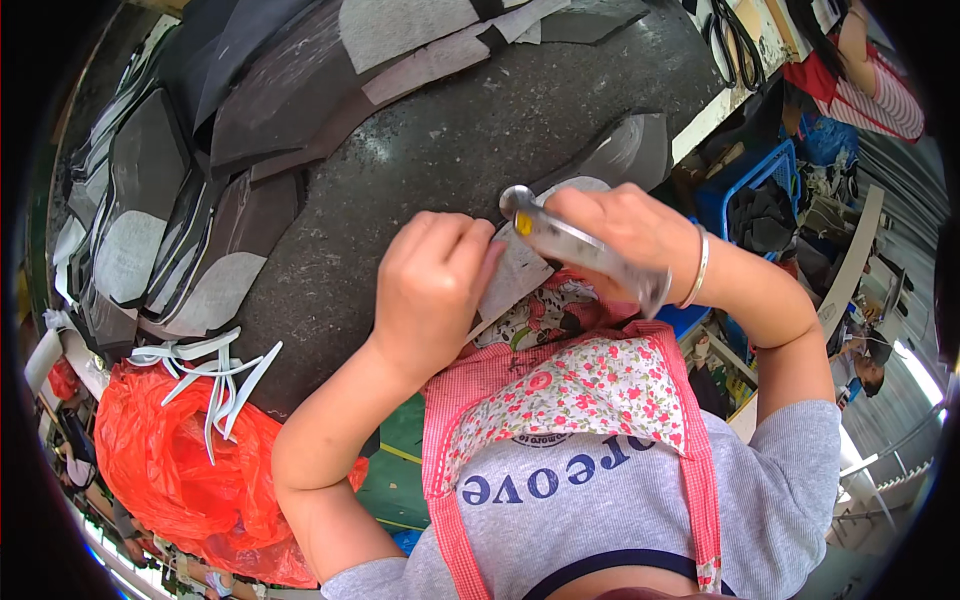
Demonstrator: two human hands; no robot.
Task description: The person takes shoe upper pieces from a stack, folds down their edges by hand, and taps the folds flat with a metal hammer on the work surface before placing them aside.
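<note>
My right hand (630,225) is wrapped round a hammer, whose handle is mostly hidden. The shiny metal hammer (580,245) has a round face at one end, a flared edge at the other and a yellow spot. Close by on the left, my left hand (430,270) is closed with its fingers curled at the edge of a dark shoe-upper piece with a light grey backing (515,275). That piece lies at the near edge of the black worktop (400,150), partly under both hands. Another dark curved piece (635,150) extends beyond my right hand.
Stacked dark shoe-upper pieces (230,215) cover the left and far worktop. Pale plastic strips (220,375) lie by a red plastic bag (190,450) at the left. A blue crate (740,190) stands at the right, with another person's arm (855,50) beyond it. Black-handled scissors (735,45) are at the far right.
</note>
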